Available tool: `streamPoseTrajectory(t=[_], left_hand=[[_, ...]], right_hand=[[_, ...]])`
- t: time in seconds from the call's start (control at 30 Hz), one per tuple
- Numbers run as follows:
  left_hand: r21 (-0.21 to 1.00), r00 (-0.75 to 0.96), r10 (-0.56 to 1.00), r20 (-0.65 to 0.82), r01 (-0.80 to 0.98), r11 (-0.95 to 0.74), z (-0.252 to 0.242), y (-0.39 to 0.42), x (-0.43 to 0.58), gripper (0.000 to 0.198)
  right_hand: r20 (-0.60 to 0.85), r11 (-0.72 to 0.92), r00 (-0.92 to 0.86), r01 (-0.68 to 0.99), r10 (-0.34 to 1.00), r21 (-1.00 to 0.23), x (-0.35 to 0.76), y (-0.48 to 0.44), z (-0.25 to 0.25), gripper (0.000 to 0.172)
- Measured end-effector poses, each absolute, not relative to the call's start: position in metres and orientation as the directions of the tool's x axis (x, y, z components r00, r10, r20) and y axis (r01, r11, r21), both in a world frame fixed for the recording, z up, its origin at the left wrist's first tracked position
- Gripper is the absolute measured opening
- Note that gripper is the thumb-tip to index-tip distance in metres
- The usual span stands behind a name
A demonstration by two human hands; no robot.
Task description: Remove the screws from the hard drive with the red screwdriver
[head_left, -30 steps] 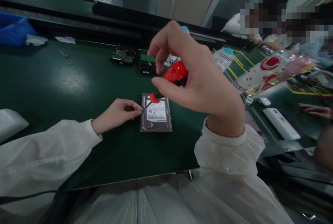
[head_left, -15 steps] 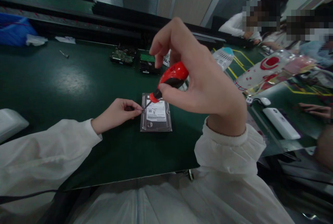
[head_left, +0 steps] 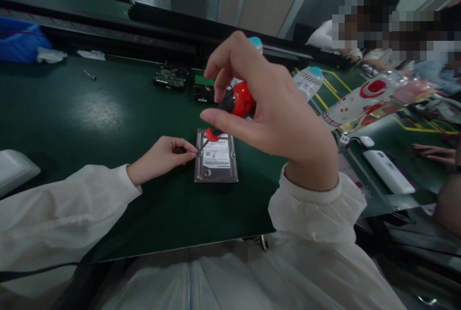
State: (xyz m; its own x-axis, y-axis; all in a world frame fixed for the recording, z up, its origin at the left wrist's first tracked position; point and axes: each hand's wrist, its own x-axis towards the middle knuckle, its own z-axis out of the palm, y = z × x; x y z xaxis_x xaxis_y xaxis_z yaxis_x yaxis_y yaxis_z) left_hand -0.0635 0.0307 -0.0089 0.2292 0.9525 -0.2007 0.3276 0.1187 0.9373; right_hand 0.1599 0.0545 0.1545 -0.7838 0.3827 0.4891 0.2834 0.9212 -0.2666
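A silver hard drive [head_left: 216, 163] with a white label lies flat on the dark green table [head_left: 108, 118]. My right hand [head_left: 277, 113] is raised above it, fingers closed round the red and black handle of a screwdriver [head_left: 236, 103]. The thin shaft slants down to the drive's left edge. My left hand [head_left: 162, 156] rests on the table beside that edge, fingers pinched together at the screwdriver's tip; what they hold, if anything, is too small to name. Both arms wear white sleeves.
Two bare drives with green circuit boards [head_left: 172, 76] lie further back. White bottles with teal caps [head_left: 308, 79] stand behind my right hand. A blue bag [head_left: 21, 41] sits far left, a white object [head_left: 16, 168] at the left edge. Other people sit at the right.
My right hand's fingers have shifted round the handle, which has turned so more black shows. The left hand and the drive have stayed put.
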Motion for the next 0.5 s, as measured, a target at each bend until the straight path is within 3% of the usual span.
streamPoseTrajectory(t=[0.2,0.33,0.5], left_hand=[[0.943,0.239,0.952,-0.193,0.314,0.113,-0.0062,0.0299,-0.0625,0.029],[0.940,0.220,0.953,-0.210,0.313,0.135,-0.0036,0.0293,-0.0607,0.028],[0.935,0.227,0.951,-0.208,0.333,0.125,-0.0040,0.0299,-0.0613,0.031]], right_hand=[[0.502,0.924,-0.795,0.189,0.342,-0.331,0.1591,0.0564,0.1526,0.023],[0.544,0.923,-0.754,0.227,0.368,-0.310,0.1580,0.0582,0.1508,0.017],[0.502,0.922,-0.792,0.193,0.348,-0.335,0.1593,0.0577,0.1509,0.029]])
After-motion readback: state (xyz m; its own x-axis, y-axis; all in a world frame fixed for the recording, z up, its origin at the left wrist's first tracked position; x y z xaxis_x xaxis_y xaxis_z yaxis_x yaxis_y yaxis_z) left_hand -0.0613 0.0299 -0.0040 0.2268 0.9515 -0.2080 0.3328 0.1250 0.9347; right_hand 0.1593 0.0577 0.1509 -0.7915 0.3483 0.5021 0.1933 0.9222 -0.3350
